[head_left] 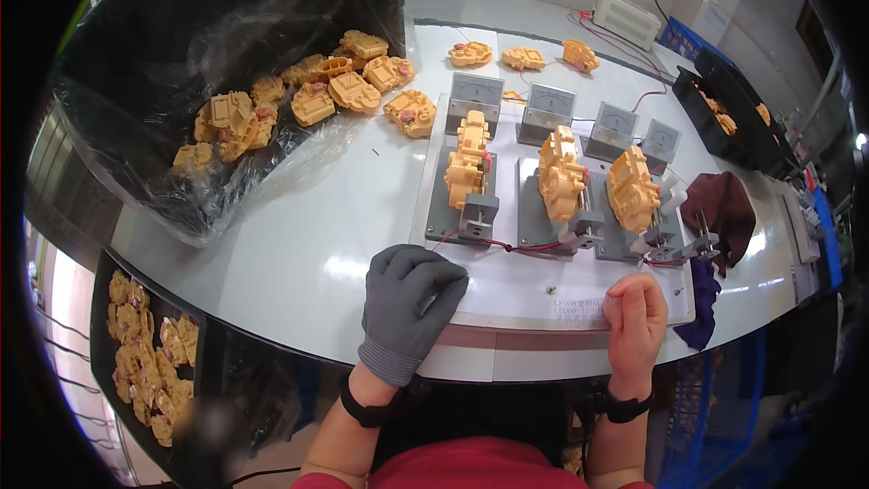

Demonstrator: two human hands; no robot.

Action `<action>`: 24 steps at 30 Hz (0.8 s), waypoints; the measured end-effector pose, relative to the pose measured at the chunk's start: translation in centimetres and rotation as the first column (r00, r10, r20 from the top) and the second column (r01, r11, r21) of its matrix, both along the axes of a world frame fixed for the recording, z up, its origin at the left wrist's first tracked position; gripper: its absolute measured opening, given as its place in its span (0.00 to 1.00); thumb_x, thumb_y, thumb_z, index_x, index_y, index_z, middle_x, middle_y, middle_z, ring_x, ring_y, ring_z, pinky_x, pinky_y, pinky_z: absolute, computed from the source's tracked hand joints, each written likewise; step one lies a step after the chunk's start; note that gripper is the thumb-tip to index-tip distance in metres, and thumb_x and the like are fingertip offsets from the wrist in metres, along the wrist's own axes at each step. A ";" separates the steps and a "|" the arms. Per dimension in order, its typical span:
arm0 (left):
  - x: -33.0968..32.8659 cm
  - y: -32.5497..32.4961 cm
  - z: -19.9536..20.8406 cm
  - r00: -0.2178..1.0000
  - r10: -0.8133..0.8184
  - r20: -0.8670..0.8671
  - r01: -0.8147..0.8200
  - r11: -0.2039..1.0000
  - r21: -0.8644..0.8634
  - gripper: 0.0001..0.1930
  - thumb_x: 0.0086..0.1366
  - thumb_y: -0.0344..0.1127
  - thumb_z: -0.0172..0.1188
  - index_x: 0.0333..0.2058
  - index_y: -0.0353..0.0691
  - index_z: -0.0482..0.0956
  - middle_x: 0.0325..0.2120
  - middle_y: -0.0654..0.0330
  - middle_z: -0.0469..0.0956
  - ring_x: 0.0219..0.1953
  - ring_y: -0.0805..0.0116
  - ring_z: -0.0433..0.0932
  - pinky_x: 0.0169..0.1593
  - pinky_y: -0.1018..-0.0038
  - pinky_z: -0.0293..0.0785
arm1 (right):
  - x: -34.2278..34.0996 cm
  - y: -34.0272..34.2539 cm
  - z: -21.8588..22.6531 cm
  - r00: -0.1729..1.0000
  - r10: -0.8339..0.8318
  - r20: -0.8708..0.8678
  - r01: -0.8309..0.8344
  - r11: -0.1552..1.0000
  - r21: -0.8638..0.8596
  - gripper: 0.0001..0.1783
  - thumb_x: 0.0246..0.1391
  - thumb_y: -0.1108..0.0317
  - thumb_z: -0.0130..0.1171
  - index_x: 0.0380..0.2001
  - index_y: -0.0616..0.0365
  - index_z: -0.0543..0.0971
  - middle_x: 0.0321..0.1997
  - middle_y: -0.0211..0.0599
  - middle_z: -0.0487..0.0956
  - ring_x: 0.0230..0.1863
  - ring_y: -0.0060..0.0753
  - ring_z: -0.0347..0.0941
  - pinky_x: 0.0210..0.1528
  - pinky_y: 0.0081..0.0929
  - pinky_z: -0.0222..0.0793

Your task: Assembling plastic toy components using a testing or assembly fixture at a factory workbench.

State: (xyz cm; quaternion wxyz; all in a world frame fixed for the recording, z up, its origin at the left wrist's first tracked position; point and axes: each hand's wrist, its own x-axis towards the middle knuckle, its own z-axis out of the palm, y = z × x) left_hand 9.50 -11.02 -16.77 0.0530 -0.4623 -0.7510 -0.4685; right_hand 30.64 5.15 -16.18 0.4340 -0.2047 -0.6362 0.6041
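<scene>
My left hand (409, 301), in a grey knit glove, rests curled at the lower left of a white board (489, 294). Its fingers are bent together and I see nothing in them. My right hand (636, 312), bare, is closed near the board's front edge, with no object showing. Beyond my hands, three yellow plastic gearbox-like parts sit upright in grey fixtures: a left part (468, 163), a middle part (562, 174) and a right part (633, 190). Red and black wires (525, 247) run along the fixtures. Behind them stand several grey analog meters (547, 111).
Yellow parts (353, 91) spill from a plastic-lined black bin (226, 27) at left. Three more, including a yellow part (523, 58), lie at the back. A black crate (738, 118), brown cloth (720, 213) and power supply (626, 20) are at right. A lower tray (101, 317) holds parts.
</scene>
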 end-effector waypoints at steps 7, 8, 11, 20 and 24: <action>-0.3 -0.1 0.1 0.999 -0.008 -0.051 0.007 1.000 -0.007 0.06 0.54 0.32 0.67 0.32 0.46 0.83 0.33 0.65 0.78 0.44 0.60 0.73 0.51 0.65 0.65 | -0.5 -0.4 0.6 1.000 -0.009 0.022 0.009 1.000 0.000 0.14 0.68 0.63 0.51 0.33 0.62 0.76 0.28 0.24 0.74 0.21 0.07 0.58 0.23 0.11 0.52; -0.2 -0.1 0.1 0.998 0.002 -0.060 -0.002 1.000 -0.008 0.06 0.54 0.31 0.67 0.32 0.46 0.83 0.33 0.64 0.78 0.44 0.60 0.73 0.52 0.64 0.65 | -0.5 -0.4 0.6 1.000 0.001 0.026 -0.002 1.000 0.008 0.14 0.68 0.62 0.51 0.33 0.62 0.76 0.28 0.24 0.74 0.21 0.07 0.57 0.23 0.11 0.53; -0.1 0.0 0.1 0.999 0.004 -0.034 -0.004 1.000 0.002 0.07 0.53 0.31 0.67 0.32 0.45 0.83 0.33 0.63 0.78 0.44 0.60 0.73 0.52 0.64 0.65 | -0.5 -0.4 0.7 0.999 -0.011 0.044 0.010 1.000 0.029 0.14 0.68 0.62 0.51 0.33 0.62 0.77 0.27 0.22 0.74 0.21 0.06 0.57 0.23 0.11 0.52; -0.3 -0.3 0.2 0.999 -0.011 -0.041 0.011 1.000 -0.007 0.07 0.55 0.30 0.66 0.34 0.43 0.83 0.34 0.61 0.78 0.45 0.58 0.72 0.52 0.64 0.66 | -0.8 -0.6 0.8 0.999 -0.024 0.048 0.023 1.000 0.008 0.15 0.68 0.61 0.51 0.33 0.61 0.77 0.22 0.19 0.70 0.20 0.06 0.56 0.22 0.11 0.51; -0.3 -0.3 0.2 0.999 -0.018 -0.037 0.017 1.000 -0.007 0.07 0.55 0.30 0.66 0.34 0.43 0.83 0.34 0.61 0.78 0.45 0.57 0.72 0.52 0.64 0.66 | -0.7 -0.5 0.7 0.999 -0.013 0.044 0.013 1.000 0.015 0.15 0.68 0.61 0.51 0.33 0.61 0.77 0.22 0.19 0.70 0.20 0.06 0.56 0.22 0.11 0.50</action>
